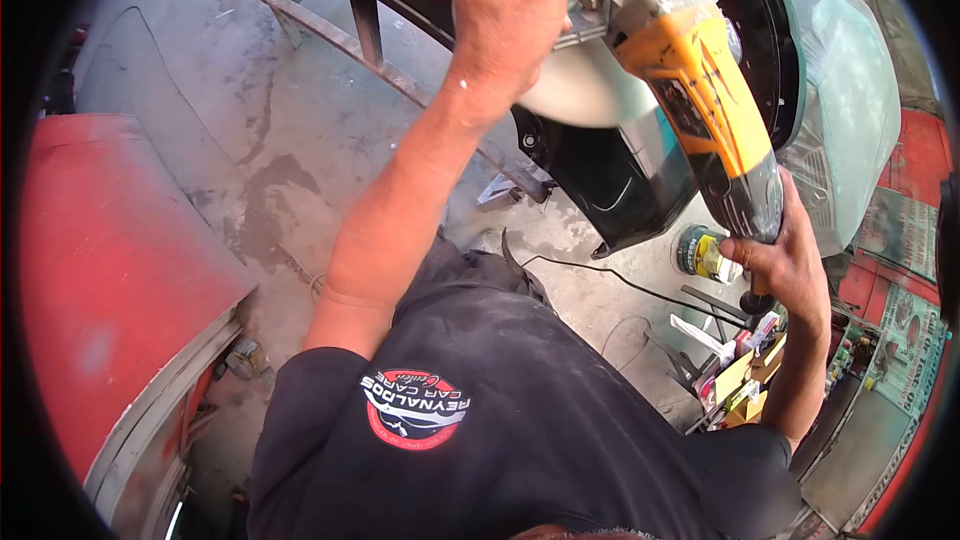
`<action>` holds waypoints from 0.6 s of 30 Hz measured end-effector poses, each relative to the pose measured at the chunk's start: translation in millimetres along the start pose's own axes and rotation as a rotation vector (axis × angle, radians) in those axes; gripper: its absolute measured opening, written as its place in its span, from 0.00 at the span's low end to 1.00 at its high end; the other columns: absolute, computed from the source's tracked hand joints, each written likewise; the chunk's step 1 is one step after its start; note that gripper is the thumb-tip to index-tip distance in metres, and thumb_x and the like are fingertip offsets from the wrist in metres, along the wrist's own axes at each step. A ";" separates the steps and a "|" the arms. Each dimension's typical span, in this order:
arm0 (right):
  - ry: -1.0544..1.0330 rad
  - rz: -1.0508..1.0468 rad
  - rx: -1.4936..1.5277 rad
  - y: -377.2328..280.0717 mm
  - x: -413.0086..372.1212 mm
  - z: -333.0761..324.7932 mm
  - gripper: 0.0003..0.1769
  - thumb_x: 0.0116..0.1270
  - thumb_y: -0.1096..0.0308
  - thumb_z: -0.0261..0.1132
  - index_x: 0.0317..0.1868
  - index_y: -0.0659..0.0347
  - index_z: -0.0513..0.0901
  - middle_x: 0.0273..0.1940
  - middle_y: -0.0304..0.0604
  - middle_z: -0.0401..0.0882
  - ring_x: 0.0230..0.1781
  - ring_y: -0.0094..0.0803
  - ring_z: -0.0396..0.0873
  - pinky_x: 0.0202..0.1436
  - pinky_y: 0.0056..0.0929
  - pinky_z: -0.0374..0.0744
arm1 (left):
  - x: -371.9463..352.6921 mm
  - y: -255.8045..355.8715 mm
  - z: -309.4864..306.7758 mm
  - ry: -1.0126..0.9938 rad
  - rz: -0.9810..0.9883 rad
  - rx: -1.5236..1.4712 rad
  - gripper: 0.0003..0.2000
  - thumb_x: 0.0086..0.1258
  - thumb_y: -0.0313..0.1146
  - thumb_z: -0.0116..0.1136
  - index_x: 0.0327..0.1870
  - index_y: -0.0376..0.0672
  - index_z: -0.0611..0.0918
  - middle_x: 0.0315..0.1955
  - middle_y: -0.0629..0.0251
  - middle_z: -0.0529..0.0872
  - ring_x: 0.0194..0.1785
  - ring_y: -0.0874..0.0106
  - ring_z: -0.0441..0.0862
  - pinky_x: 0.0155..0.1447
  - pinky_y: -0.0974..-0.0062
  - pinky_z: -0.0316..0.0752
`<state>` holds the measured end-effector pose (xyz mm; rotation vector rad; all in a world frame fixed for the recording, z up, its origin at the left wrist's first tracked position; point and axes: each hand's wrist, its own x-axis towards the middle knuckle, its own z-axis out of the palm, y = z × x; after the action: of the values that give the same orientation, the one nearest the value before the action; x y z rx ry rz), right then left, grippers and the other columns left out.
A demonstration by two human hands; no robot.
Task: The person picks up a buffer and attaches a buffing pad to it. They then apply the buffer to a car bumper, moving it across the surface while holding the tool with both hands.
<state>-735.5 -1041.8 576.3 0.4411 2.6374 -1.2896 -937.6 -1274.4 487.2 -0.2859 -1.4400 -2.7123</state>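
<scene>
Nearest, the right hand point(790, 265) is closed round the rear grip of the yellow polisher point(700, 90), above a can point(703, 253) on the floor point(250, 140). Farther out, the left hand point(510, 5) clenches its side handle, with the white pad point(575, 90) against a dark car panel point(620, 180).

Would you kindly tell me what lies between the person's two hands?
In the head view, the yellow-and-black power polisher spans from the left hand to the right hand; both grip it.

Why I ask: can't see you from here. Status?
Left hand grips polisher front, right hand rear. Pad on dark panel. Cord trailing below.
</scene>
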 end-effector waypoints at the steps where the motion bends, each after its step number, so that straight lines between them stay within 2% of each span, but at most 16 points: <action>1: 0.001 0.036 -0.002 8.2 -12.4 -1.8 0.51 0.50 0.69 0.85 0.73 0.64 0.67 0.58 0.42 0.80 0.60 0.30 0.75 0.68 0.31 0.71 | -13.5 -2.4 6.7 -0.022 0.038 0.043 0.11 0.78 0.39 0.67 0.43 0.39 0.84 0.20 0.77 0.77 0.18 0.86 0.68 0.21 0.84 0.64; 2: 0.008 0.037 -0.043 21.2 -23.4 -5.4 0.52 0.49 0.69 0.86 0.73 0.64 0.66 0.58 0.42 0.80 0.61 0.31 0.76 0.68 0.32 0.71 | -19.8 -21.4 7.4 -0.032 0.177 0.046 0.14 0.72 0.37 0.73 0.41 0.33 0.86 0.30 0.69 0.89 0.33 0.83 0.80 0.39 0.78 0.78; 4: 0.054 0.017 -0.074 43.3 -46.4 -6.8 0.53 0.48 0.68 0.86 0.73 0.65 0.66 0.59 0.44 0.79 0.61 0.33 0.76 0.69 0.32 0.71 | -43.7 -38.0 19.6 -0.082 0.081 0.016 0.17 0.72 0.43 0.74 0.47 0.37 0.85 0.26 0.75 0.83 0.20 0.86 0.72 0.24 0.85 0.69; 7: 0.098 0.109 -0.071 79.7 -86.8 -10.6 0.57 0.46 0.70 0.86 0.75 0.67 0.64 0.62 0.47 0.79 0.62 0.35 0.76 0.70 0.34 0.71 | -87.5 -47.3 44.7 -0.124 0.017 0.052 0.17 0.72 0.42 0.74 0.48 0.37 0.85 0.26 0.76 0.82 0.22 0.88 0.71 0.25 0.86 0.68; 10: 0.119 0.207 0.043 125.1 -124.5 -12.3 0.56 0.47 0.73 0.85 0.75 0.67 0.63 0.62 0.46 0.80 0.62 0.36 0.77 0.69 0.35 0.72 | -119.4 -70.9 66.4 -0.197 0.059 0.099 0.16 0.73 0.39 0.73 0.50 0.35 0.85 0.34 0.72 0.87 0.35 0.87 0.78 0.38 0.85 0.75; 11: 0.144 0.189 0.025 127.3 -134.4 -8.8 0.57 0.47 0.71 0.86 0.75 0.67 0.63 0.61 0.45 0.80 0.61 0.35 0.77 0.69 0.35 0.73 | -130.4 -71.8 72.9 -0.228 0.014 0.124 0.16 0.73 0.38 0.72 0.51 0.34 0.85 0.37 0.71 0.88 0.39 0.85 0.80 0.43 0.83 0.77; 14: 0.171 0.285 0.078 145.2 -167.9 -7.2 0.57 0.46 0.68 0.88 0.74 0.67 0.64 0.60 0.45 0.80 0.60 0.35 0.78 0.68 0.35 0.73 | -158.7 -88.6 93.4 -0.332 -0.139 0.125 0.16 0.73 0.37 0.73 0.49 0.32 0.84 0.35 0.70 0.87 0.38 0.84 0.79 0.42 0.82 0.77; 18: 0.236 0.324 0.079 172.3 -201.0 -6.8 0.54 0.46 0.70 0.86 0.72 0.66 0.66 0.57 0.44 0.80 0.57 0.36 0.78 0.67 0.35 0.74 | -179.2 -111.0 121.2 -0.397 -0.182 0.149 0.16 0.73 0.38 0.73 0.45 0.32 0.83 0.32 0.67 0.86 0.37 0.81 0.78 0.42 0.77 0.77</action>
<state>-488.4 -973.9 509.3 1.0432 2.5545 -1.3051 -760.5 -1118.3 429.0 -0.7552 -1.8386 -2.7770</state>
